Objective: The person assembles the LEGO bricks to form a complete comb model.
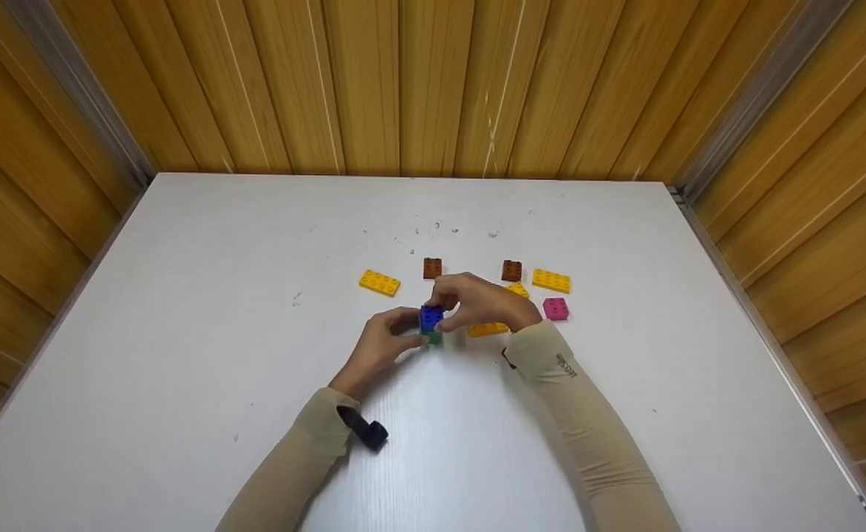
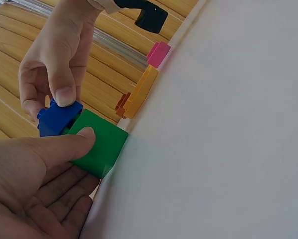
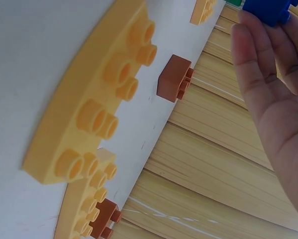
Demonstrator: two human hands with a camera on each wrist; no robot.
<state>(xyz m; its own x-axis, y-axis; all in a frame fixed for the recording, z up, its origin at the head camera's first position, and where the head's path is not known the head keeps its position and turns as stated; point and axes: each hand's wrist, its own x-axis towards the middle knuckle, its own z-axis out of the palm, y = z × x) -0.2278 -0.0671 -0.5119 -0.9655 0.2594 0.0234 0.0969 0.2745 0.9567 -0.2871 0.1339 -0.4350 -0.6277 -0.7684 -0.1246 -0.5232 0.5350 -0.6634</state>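
Note:
My left hand holds a green toy building block, its thumb pressed on the near side. The block stands on the white table. Over its top is a smaller blue building brick, pinched between the thumb and fingers of my right hand. From the left wrist, the blue brick looks tilted on the green block's studs, with a small gap at one side. In the right wrist view only part of the blue brick shows, at the top edge.
Near my right hand lie a yellow-orange brick, another yellow brick partly covered, and a pink brick. Farther back are two brown bricks and yellow bricks at left and right. Wood-patterned walls border the table.

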